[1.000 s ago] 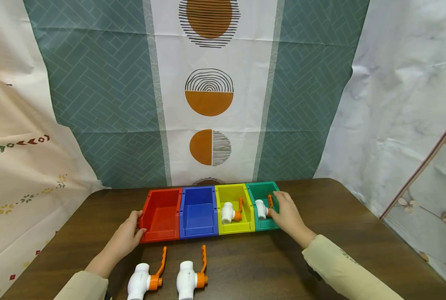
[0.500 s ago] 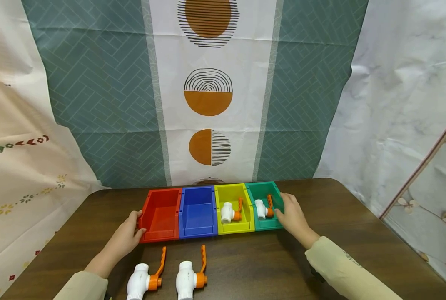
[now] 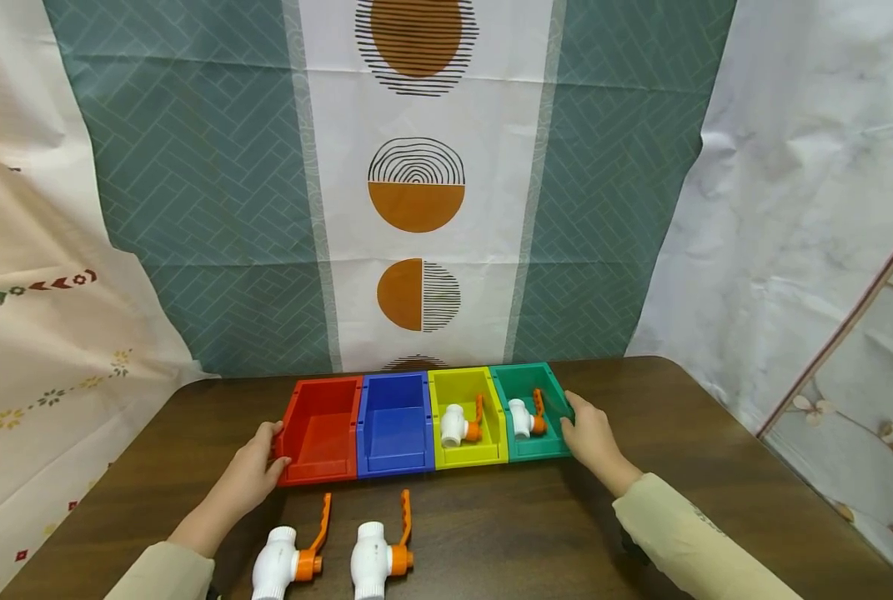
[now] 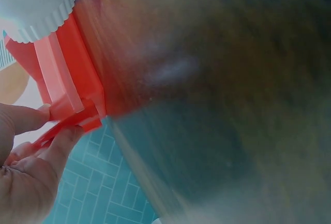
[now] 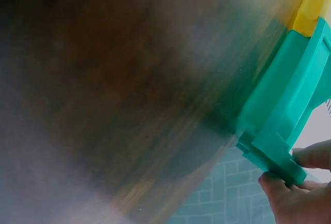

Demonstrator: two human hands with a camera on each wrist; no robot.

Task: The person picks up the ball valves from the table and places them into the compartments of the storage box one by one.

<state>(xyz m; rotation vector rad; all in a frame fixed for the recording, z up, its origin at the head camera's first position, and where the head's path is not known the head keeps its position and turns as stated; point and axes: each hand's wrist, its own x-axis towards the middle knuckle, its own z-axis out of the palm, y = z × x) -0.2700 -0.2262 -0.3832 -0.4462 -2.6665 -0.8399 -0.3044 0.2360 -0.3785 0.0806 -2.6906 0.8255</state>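
In the head view, my left hand grips the left side wall of a red bin. The left wrist view shows thumb and fingers on either side of that red edge. Across the row, my right hand pinches the right wall of a green bin, its green edge between thumb and fingers in the right wrist view. A white ball valve with an orange handle lies inside the green bin. Another ball valve lies in the yellow bin.
Between the red and yellow bins sits a blue bin, joined in the same row. Two more white ball valves, one at left and one beside it, lie on the dark wooden table in front. Patterned cloth hangs behind.
My right hand has moved right, off the area over the valve in the green bin and onto that bin's right wall. The left hand keeps its grip on the red bin.
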